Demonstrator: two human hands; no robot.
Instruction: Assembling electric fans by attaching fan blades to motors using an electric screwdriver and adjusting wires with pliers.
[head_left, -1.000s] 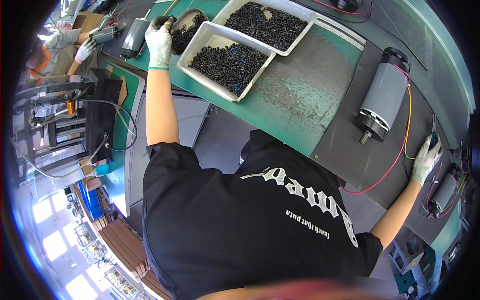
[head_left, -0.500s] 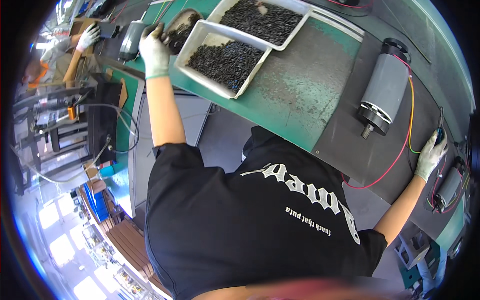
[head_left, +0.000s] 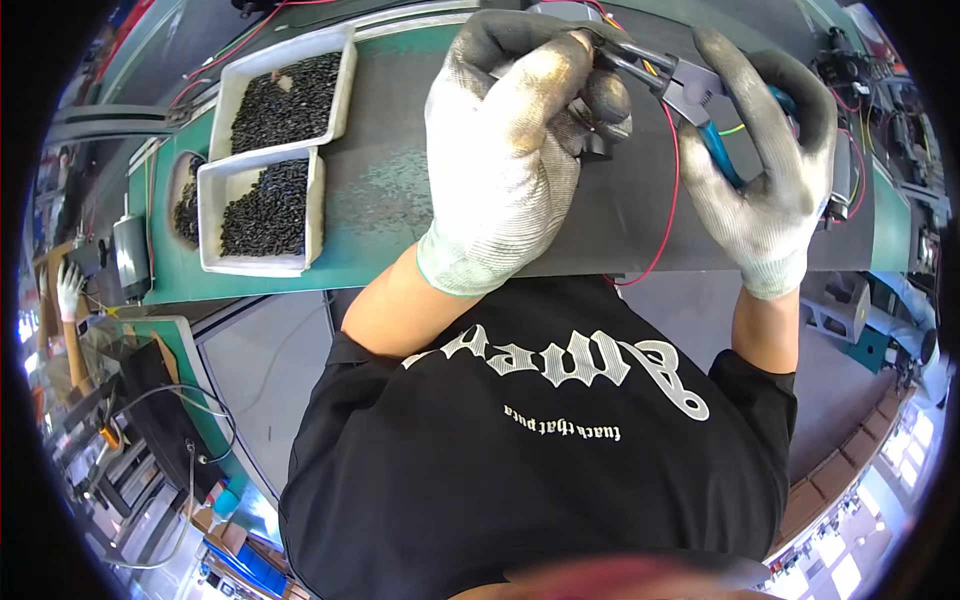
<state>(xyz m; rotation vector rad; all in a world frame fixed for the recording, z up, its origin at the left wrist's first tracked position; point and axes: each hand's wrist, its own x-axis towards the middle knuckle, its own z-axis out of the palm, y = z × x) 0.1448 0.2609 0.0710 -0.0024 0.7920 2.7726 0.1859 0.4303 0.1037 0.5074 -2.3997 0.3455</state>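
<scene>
My left hand (head_left: 505,150), in a white glove with darkened fingertips, is raised over the bench with thumb and fingers pinched together. What it pinches is hidden among the dark fingertips. My right hand (head_left: 765,185), gloved alike, is wrapped around the teal handles of a pair of pliers (head_left: 690,95). The grey jaws of the pliers point left and reach the left fingertips. A red wire (head_left: 672,190) hangs down between the hands. Behind the left hand, the black end of a motor (head_left: 598,148) shows in part.
On the left of the green bench (head_left: 385,190) stand a white bin (head_left: 312,215) and another white bin (head_left: 343,95), both of small black pieces. A small oval tray (head_left: 178,170) lies beside them. Further left are a grey motor (head_left: 130,255) and a co-worker's gloved hand (head_left: 70,290).
My left hand has come away from the oval tray to the middle, up to the pliers' jaws. My right hand has brought the pliers up and inward from the right. The view has swung right.
</scene>
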